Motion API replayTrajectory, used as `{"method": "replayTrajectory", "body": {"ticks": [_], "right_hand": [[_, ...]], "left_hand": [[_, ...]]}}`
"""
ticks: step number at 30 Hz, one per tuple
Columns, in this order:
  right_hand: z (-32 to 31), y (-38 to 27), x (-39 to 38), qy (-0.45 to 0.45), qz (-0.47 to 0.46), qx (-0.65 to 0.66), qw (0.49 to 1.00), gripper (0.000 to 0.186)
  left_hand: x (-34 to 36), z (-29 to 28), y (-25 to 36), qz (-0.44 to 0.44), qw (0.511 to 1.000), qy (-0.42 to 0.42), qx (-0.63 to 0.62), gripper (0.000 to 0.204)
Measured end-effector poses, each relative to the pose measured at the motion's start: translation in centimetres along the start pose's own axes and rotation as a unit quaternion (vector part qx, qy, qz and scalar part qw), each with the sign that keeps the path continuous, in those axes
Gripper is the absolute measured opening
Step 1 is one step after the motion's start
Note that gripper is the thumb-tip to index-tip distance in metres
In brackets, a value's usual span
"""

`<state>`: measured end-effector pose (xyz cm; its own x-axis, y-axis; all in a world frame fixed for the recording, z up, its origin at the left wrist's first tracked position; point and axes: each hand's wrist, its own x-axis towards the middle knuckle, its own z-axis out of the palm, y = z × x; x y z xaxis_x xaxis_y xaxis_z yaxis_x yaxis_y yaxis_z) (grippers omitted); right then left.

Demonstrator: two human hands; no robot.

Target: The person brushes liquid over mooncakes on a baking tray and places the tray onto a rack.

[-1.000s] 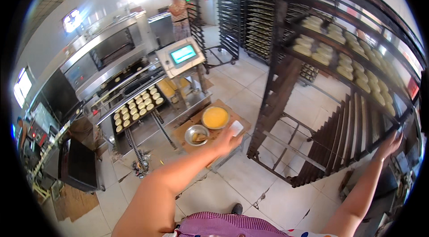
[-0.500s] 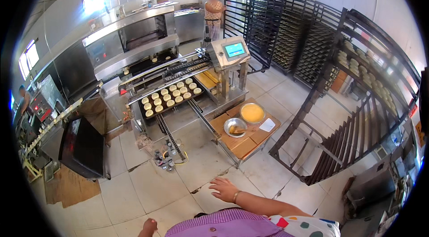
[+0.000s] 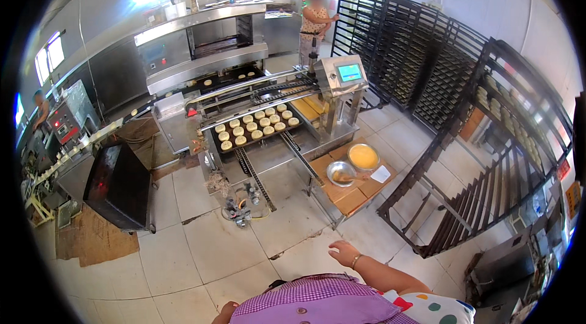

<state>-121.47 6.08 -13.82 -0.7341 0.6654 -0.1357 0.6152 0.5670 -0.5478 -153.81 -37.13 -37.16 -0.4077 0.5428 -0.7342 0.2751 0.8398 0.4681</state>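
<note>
My right hand (image 3: 345, 253) hangs over the tiled floor in front of my body, a bracelet at its wrist. It is empty, its fingers loosely bent and somewhat apart. My left hand (image 3: 226, 311) shows only in part at the lower edge, beside my purple checked apron (image 3: 305, 307); its fingers are hidden. Neither hand touches anything I can make out. Nearest to the right hand is a small wooden-topped table (image 3: 346, 201) with a bowl of yellow liquid (image 3: 363, 157) and a metal bowl with a brush (image 3: 340, 173). Beyond, a dark tray (image 3: 271, 136) of round pastries rests on the machine.
Tall dark racks (image 3: 390, 49) line the right, one nearer rack (image 3: 436, 202) standing close. A control screen (image 3: 350, 73) tops the machine; its rails (image 3: 259, 183) jut toward me. A black wheeled cabinet (image 3: 119, 186) stands left. A co-worker (image 3: 314, 21) holds a far rack.
The view has swung left, so the scene sits further right. My right hand's fingers are less spread. My left hand has sunk toward the lower edge.
</note>
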Motion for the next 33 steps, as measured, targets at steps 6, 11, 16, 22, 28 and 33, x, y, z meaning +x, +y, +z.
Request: {"method": "replayTrajectory", "body": {"ticks": [6, 11, 16, 22, 28, 33], "right_hand": [[-0.6, 5.4, -0.5, 0.002, 0.109, 0.021, 0.994, 0.038], [3.3, 6.3, 2.7, -0.058, 0.116, 0.024, 0.991, 0.040], [10.0, -1.7, 11.0, -0.161, 0.024, 0.063, 0.985, 0.040], [14.6, -18.3, 25.8, -0.213, -0.139, 0.044, 0.966, 0.039], [20.0, -37.5, 37.6, -0.255, -0.157, 0.076, 0.951, 0.039], [22.3, -44.9, 41.8, -0.285, -0.196, 0.033, 0.938, 0.039]], "left_hand": [[-1.1, -4.4, 10.0, 0.011, 0.997, 0.067, -0.038, 0.033], [-3.8, -7.3, 13.4, 0.083, 0.990, 0.088, -0.079, 0.033], [-2.0, -5.4, 1.9, 0.043, 0.987, 0.117, -0.104, 0.040], [-4.4, -7.7, -7.3, -0.127, 0.970, 0.145, -0.149, 0.037], [-4.2, -17.8, -17.4, -0.267, 0.952, 0.106, -0.106, 0.033], [1.1, -30.1, -23.2, -0.185, 0.960, 0.210, -0.025, 0.021]]}}
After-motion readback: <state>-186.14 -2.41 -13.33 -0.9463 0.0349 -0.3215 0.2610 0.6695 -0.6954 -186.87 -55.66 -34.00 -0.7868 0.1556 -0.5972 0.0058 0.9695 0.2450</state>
